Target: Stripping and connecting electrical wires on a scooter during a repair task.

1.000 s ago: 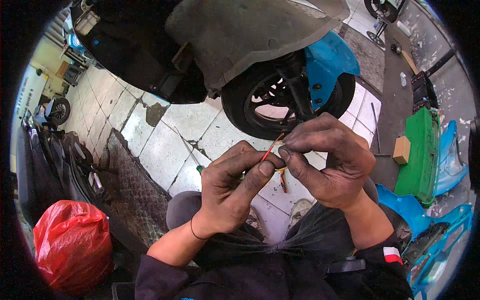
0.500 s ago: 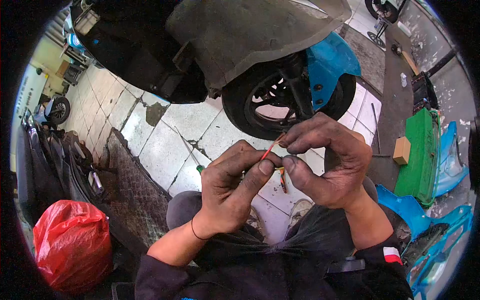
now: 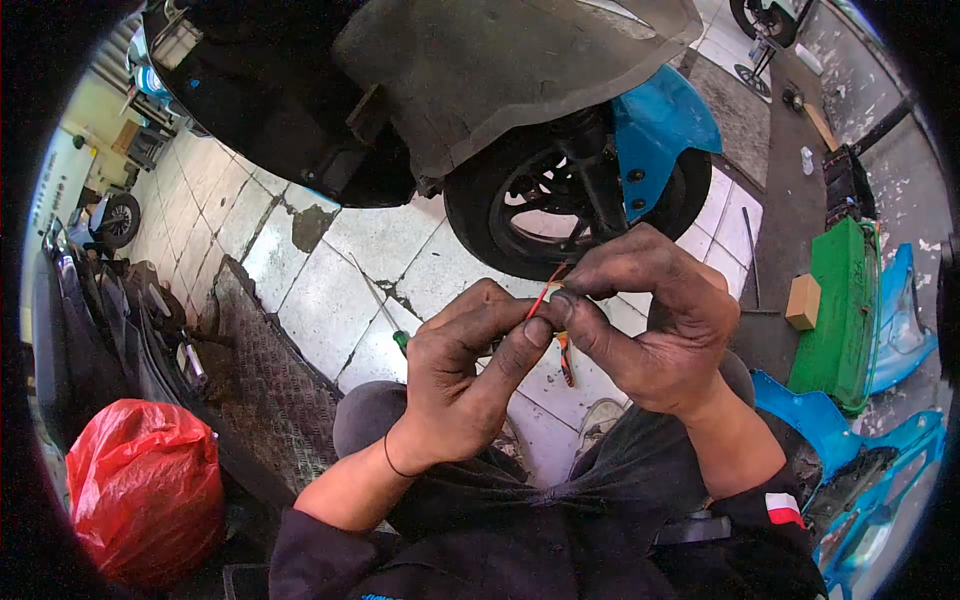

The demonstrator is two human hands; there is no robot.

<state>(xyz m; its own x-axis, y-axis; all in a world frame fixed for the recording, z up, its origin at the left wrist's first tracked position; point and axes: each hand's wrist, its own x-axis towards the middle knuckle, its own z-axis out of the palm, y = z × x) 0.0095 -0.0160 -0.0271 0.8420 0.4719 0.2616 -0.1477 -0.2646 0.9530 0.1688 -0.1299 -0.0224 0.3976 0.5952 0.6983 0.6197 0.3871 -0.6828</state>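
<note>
My left hand pinches a thin red wire between thumb and index finger. My right hand has its thumb and index finger closed at the wire's upper end, almost touching the left fingertips; the very tip is hard to make out. Both forearms come up over my dark trousers. Beyond the hands stands a scooter front wheel with a blue fender. A screwdriver with a green handle lies on the tiles to the left, and an orange-and-black handled tool shows below my fingers.
The scooter's dark underside hangs above. Left are a red plastic bag, black body parts and a textured metal plate. Right are a green crate, a cardboard box, blue panels and a wall.
My right thumb and index finger opened a little about half a second ago and are now closed again at the wire's tip, slightly left. My left hand has barely moved.
</note>
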